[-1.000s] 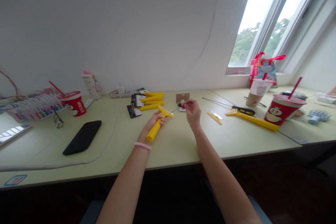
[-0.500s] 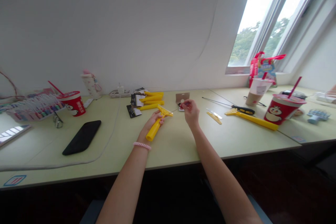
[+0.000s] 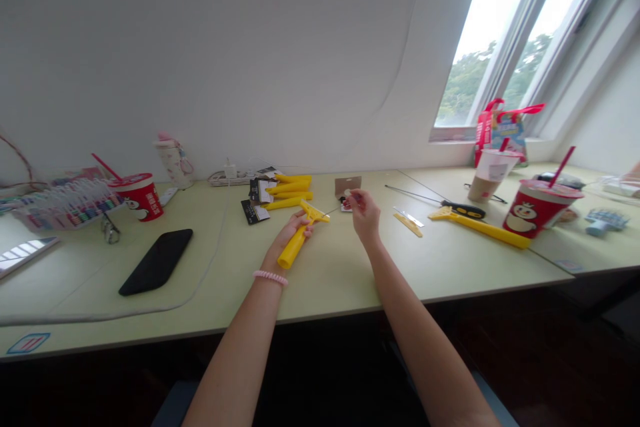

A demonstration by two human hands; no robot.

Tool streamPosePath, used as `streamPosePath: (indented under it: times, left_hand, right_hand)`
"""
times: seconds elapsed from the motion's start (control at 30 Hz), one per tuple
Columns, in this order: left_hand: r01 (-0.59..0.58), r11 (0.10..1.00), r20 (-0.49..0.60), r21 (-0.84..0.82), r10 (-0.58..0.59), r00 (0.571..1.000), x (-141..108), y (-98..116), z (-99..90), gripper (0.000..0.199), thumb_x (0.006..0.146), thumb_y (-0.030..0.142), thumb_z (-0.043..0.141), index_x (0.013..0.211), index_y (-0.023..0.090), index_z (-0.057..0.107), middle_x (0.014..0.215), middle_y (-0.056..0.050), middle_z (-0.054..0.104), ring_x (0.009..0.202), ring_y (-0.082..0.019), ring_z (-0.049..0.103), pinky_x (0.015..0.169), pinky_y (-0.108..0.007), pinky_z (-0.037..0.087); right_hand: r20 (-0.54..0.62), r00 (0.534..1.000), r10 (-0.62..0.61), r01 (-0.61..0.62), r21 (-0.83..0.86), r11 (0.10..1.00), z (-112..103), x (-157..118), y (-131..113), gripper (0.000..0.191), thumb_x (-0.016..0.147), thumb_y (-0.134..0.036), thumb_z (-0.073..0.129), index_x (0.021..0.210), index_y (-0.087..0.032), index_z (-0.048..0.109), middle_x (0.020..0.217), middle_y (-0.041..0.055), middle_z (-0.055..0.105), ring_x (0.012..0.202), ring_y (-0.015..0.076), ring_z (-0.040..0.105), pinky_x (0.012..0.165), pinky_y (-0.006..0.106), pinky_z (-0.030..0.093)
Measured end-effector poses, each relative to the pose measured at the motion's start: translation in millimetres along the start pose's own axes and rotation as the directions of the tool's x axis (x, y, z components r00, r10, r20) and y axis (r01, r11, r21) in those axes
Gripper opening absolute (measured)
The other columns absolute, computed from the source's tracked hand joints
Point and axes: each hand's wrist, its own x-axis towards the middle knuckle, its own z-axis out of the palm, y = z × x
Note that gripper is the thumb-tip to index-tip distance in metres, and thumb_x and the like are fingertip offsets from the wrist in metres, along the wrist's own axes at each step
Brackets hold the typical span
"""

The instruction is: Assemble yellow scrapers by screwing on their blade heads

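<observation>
My left hand (image 3: 294, 231) is closed around a yellow scraper (image 3: 294, 247), its wide head pointing away from me and its handle toward me. A thin dark rod shows beside the scraper head. My right hand (image 3: 366, 213) is pinched in front of a small open cardboard box (image 3: 347, 184); what its fingertips hold is too small to make out. To the right of that hand lie a yellow strip (image 3: 408, 225) and a clear, thin strip (image 3: 409, 216). Several yellow handles (image 3: 291, 190) with black cards (image 3: 256, 212) lie behind my left hand.
Another yellow scraper (image 3: 493, 229), a long screwdriver (image 3: 463, 209) and red cup (image 3: 537, 210) are at the right. A black phone (image 3: 157, 262), second red cup (image 3: 141, 199) and rack of pens (image 3: 70, 203) are at the left. A white cable (image 3: 150, 311) crosses the table.
My right hand has shifted very slightly at the small box. My left hand and the yellow scraper have hardly moved.
</observation>
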Motion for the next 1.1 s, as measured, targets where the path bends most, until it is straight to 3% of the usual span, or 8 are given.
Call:
streamPosePath:
  times: [0.3,0.53,0.67,0.77,0.93,1.1]
  left_hand:
    - [0.005,1.000,0.018,-0.029,-0.004,1.000,4.1,-1.3,-5.2,0.055,0.074,0.000,0.047,0.122,0.024,0.035,0.091,-0.006,0.053,0.048,0.000,0.045,0.040,-0.010,0.038]
    - [-0.024,1.000,0.036,-0.016,0.025,0.999,2.6,-0.9,-5.2,0.045,0.076,0.006,0.052,0.116,0.022,0.039,0.089,-0.005,0.052,0.048,-0.001,0.046,0.040,-0.010,0.038]
    - [-0.034,0.999,0.047,0.009,0.034,0.998,2.3,-1.7,-5.7,0.041,0.077,0.006,0.052,0.113,0.022,0.042,0.086,-0.003,0.052,0.047,0.000,0.045,0.040,-0.010,0.038]
    - [-0.046,0.998,0.048,0.039,0.044,0.998,2.2,-2.4,-5.4,0.042,0.077,0.006,0.051,0.114,0.022,0.040,0.086,-0.004,0.052,0.047,-0.001,0.045,0.040,-0.010,0.037]
    - [-0.031,0.994,-0.007,0.106,0.032,0.999,1.9,-2.2,-3.0,0.042,0.077,0.005,0.049,0.115,0.020,0.037,0.086,-0.005,0.053,0.047,-0.002,0.047,0.039,-0.011,0.037]
    - [-0.007,0.993,-0.022,0.115,0.009,1.000,2.9,-3.3,-3.7,0.045,0.077,0.005,0.048,0.117,0.020,0.034,0.083,-0.004,0.053,0.045,-0.002,0.046,0.038,-0.011,0.036]
  right_hand:
    - [0.073,0.996,-0.059,0.052,0.094,0.994,0.4,-1.3,-1.1,0.022,0.080,-0.034,0.048,0.095,-0.019,0.055,0.077,0.0036,0.060,0.067,0.0139,0.059,0.062,0.030,0.052]
    - [0.017,0.998,-0.062,0.064,-0.167,0.984,-3.2,-2.4,-4.1,0.029,0.082,-0.040,0.045,0.097,-0.018,0.057,0.081,0.0053,0.062,0.070,0.0151,0.059,0.061,0.027,0.049]
    - [-0.003,0.991,-0.131,0.124,-0.292,0.949,-4.5,-2.0,-5.7,0.034,0.086,-0.039,0.036,0.104,-0.018,0.056,0.089,0.0081,0.063,0.080,0.0176,0.058,0.069,0.030,0.047]
    - [0.026,0.983,-0.183,0.183,-0.266,0.946,-3.9,-2.2,-7.5,0.034,0.087,-0.036,0.036,0.109,-0.019,0.056,0.090,0.0078,0.062,0.082,0.0174,0.057,0.072,0.030,0.046]
    - [0.087,0.982,-0.165,0.177,-0.155,0.972,-1.8,-3.9,-9.4,0.030,0.086,-0.031,0.035,0.104,-0.021,0.058,0.084,0.0050,0.062,0.072,0.0150,0.057,0.067,0.029,0.047]
    - [0.100,0.978,-0.182,0.197,-0.167,0.966,-0.5,-4.0,-10.6,0.031,0.087,-0.029,0.032,0.101,-0.019,0.058,0.083,0.0055,0.062,0.073,0.0148,0.058,0.069,0.029,0.046]
